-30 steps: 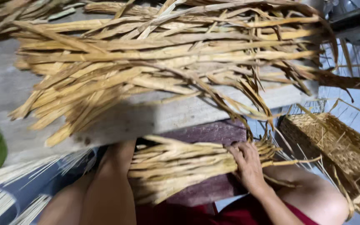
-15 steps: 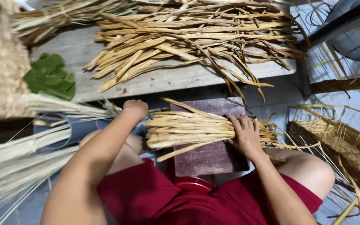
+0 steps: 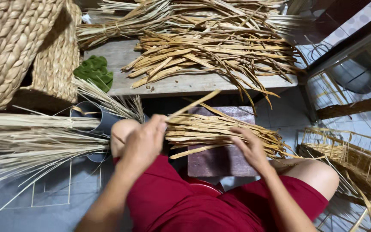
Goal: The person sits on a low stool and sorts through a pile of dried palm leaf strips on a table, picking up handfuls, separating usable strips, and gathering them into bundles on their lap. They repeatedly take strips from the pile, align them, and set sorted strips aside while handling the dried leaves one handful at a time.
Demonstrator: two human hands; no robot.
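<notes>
A flat bundle of dry tan straw strips (image 3: 220, 133) lies mid-frame across the lap. The left hand (image 3: 144, 139) grips one end; the right hand (image 3: 250, 148), fingers spread, presses the middle. Above, loose strips (image 3: 211, 56) cover a grey desk (image 3: 185, 86); a coarse woven basket (image 3: 9, 43) sits upper left.

Bundle of dried strips (image 3: 220, 131) is lying across the lap between left hand (image 3: 144, 139) and right hand (image 3: 250, 148). Workbench (image 3: 185, 83) is sitting beyond them, woven baskets (image 3: 26, 47) far left, wire frame (image 3: 344, 154) right.

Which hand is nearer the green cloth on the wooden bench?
Left. The left hand grips the dried-leaf bundle's end below the green cloth; the right hand rests farther along.
</notes>
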